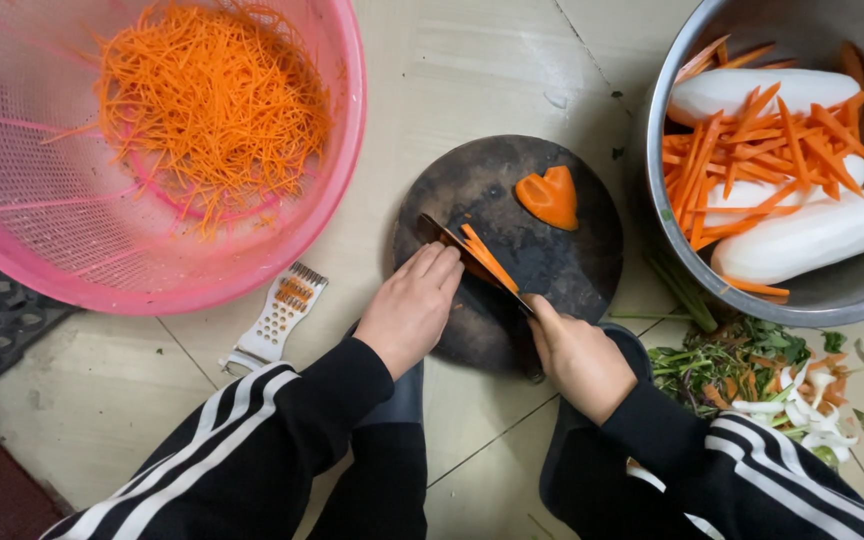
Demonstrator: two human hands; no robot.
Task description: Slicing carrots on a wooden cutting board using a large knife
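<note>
Orange carrot slices (482, 255) lie on the round dark cutting board (562, 265), pinned under the left hand (410, 308); the right hand (580, 358) grips a knife (467, 255) against them; a carrot chunk (548, 196) sits farther back on the board

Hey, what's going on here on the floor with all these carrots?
A person crouches over a round dark cutting board on the tiled floor. The right hand grips a knife, slicing carrot strips that the left hand steadies. A carrot chunk waits on the board. A pink basket holds shredded carrot; a metal bowl holds carrot sticks and white radishes.
</note>
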